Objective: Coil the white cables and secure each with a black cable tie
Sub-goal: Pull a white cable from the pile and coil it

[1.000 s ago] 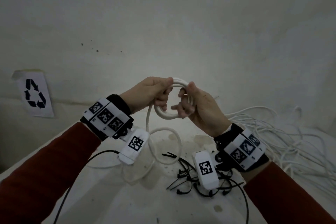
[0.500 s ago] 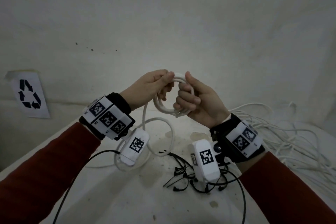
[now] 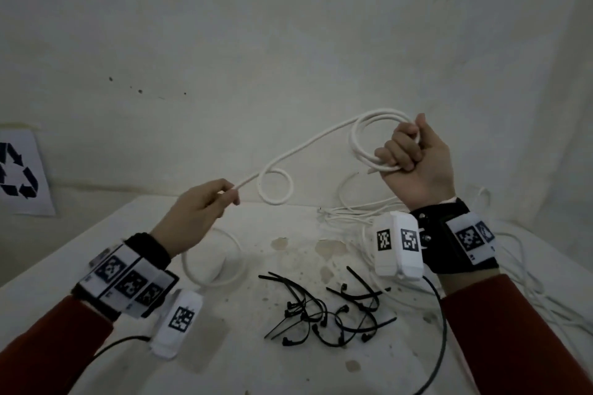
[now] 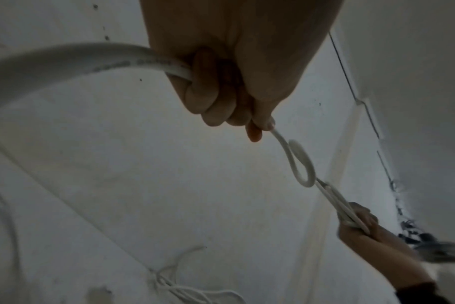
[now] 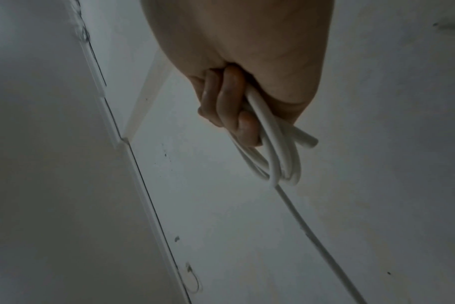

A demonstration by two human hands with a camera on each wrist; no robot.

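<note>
Coiling now: right hand (image 3: 417, 163) fists round the white cable (image 3: 308, 144) coil, held above the table (image 3: 80, 266).
Left hand (image 3: 195, 215): pinches the free run.
Handling: likely light, springy; clamp the stacked loops.
Black cable ties (image 3: 324, 314): on table.

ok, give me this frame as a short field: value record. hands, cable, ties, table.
left hand: pinches the white cable, held out to the left
right hand: grips the coiled loops, raised
cable between hands: one small stray loop
black cable ties: loose pile on table, untouched
other white cables: uncoiled, right side of table
</note>
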